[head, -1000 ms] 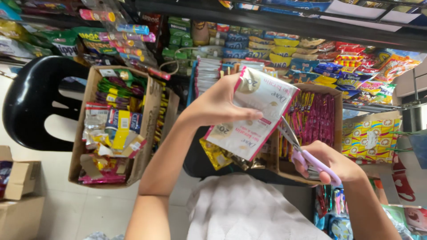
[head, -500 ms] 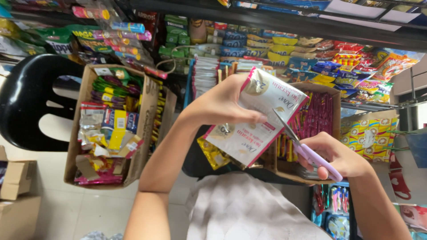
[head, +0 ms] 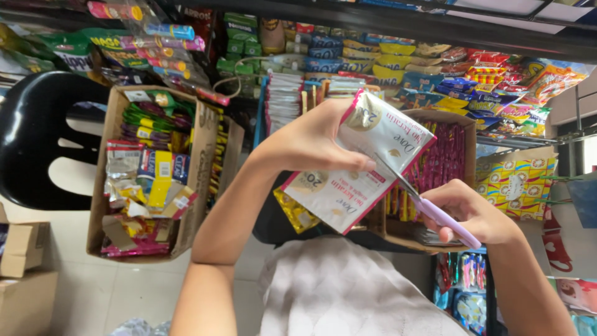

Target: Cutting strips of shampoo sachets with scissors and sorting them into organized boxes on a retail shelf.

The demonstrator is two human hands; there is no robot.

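My left hand (head: 314, 138) holds up a strip of white sachets with pink edges (head: 357, 165), thumb on its front. My right hand (head: 476, 211) grips purple-handled scissors (head: 435, 211). Their blades reach into the strip between two sachets, near its middle. Both hands are raised in front of shelves packed with goods.
A cardboard box (head: 198, 168) of mixed sachets stands at the left, beside a black plastic chair (head: 37, 143). Another box (head: 467, 155) with pink packets is behind the scissors. Shelves of snack packs (head: 435, 68) run along the top. Small cartons (head: 22, 249) sit at the lower left.
My right hand has brought the scissors up from below the strip, and the blades now sit across it. My left hand has tilted the strip slightly.
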